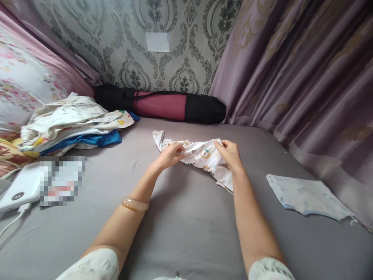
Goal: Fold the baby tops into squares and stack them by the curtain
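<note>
A small white garment point(201, 157) printed with animal figures is stretched between my two hands above the grey sheet. My left hand point(171, 154) pinches its edge near the middle, and one end of the cloth sticks out beyond that hand to the left. On the other side my right hand point(230, 153) grips the upper right edge between thumb and fingers. Part of the cloth hangs down beside my right wrist. Which part of the garment each hand holds, I cannot tell.
A heap of clothes point(72, 120) lies at the left, near a white power bank point(25, 186) with a cable. A folded pale cloth point(309, 196) rests at the right. Along the wall lies a long black and red bag point(160, 105). Purple curtains point(291, 70) hang at the right.
</note>
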A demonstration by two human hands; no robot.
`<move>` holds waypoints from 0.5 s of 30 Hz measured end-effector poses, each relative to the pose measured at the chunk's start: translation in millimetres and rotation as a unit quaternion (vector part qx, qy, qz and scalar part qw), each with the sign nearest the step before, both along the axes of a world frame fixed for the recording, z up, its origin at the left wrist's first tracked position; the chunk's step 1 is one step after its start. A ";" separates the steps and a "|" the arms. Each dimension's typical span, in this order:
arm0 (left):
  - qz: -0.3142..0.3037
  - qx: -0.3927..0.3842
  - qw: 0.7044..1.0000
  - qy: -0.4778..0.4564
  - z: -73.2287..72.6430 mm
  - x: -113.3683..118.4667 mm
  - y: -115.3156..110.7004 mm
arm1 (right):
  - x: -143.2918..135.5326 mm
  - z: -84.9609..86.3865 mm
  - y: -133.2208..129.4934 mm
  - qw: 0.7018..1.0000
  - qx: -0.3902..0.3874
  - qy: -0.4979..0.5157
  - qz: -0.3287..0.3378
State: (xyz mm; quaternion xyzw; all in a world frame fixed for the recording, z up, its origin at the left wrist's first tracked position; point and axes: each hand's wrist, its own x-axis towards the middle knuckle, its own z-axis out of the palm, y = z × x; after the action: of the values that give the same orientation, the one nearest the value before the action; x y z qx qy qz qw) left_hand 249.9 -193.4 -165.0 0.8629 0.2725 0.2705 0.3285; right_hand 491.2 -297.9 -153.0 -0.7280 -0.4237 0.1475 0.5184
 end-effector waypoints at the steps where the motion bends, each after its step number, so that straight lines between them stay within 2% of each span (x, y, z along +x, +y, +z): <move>1: 0.007 0.015 1.000 -0.006 -5.3 0.7 2.7 | 0.1 0.3 -0.3 1.000 0.004 0.002 0.002; 4: -0.009 0.027 1.000 -0.012 -16.4 2.2 7.8 | -0.8 1.2 -1.0 1.000 0.009 0.011 0.016; 8: -0.017 0.010 1.000 -0.019 -23.6 7.6 9.2 | -4.6 2.8 -1.5 0.999 0.006 0.014 0.042; 12: 0.002 -0.011 0.999 -0.046 -20.6 8.2 9.2 | -7.1 5.6 -4.0 0.997 0.006 0.001 0.079; 15: 0.041 -0.081 0.993 -0.076 -12.9 -0.4 10.6 | -6.4 10.7 -10.1 0.990 -0.020 0.012 0.141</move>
State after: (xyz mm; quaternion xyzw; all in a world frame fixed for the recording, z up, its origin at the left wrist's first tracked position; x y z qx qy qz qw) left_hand 249.5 -182.8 -177.9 0.7988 0.3029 0.3251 0.4056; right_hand 484.9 -308.0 -142.3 -0.6697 -0.5123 0.2365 0.4828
